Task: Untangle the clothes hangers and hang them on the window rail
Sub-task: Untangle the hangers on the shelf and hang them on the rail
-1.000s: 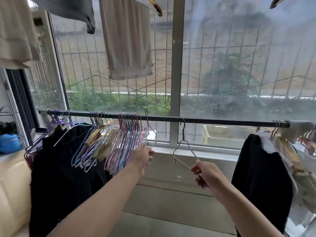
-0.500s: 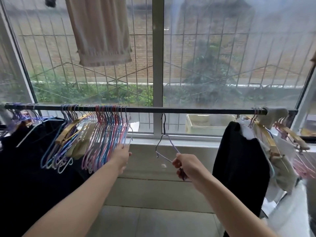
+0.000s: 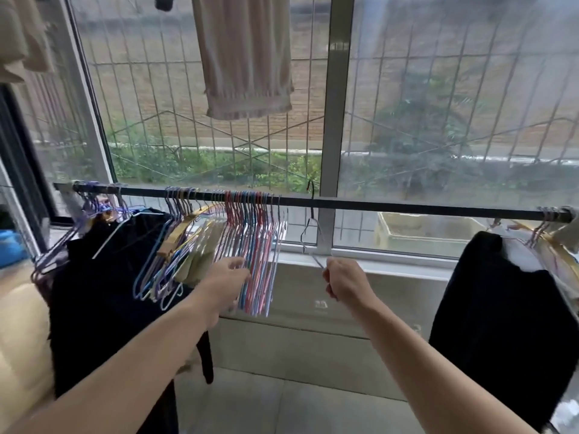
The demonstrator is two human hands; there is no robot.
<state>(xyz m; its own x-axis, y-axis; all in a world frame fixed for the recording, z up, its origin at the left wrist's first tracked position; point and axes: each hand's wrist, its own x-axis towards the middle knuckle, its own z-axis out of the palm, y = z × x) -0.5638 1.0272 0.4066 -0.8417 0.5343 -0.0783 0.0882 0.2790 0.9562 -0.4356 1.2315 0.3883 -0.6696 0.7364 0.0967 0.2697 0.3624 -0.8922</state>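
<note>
Along the rail (image 3: pixel 407 207), right hand (image 3: pixel 346 281) grip clamped on wire hanger (image 3: pixel 310 233); left hand (image 3: pixel 224 277) fingers apart against coloured hangers (image 3: pixel 253 245).

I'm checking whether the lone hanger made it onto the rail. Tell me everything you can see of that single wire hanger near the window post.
The single wire hanger is thin, dark-hooked wire, paler and motion-blurred lower down. Its hook sits over the black rail, apart from the packed pink and blue hangers to its left. It hangs in front of the window post. The right hand grips its lower end; the left hand does not touch it.
</note>
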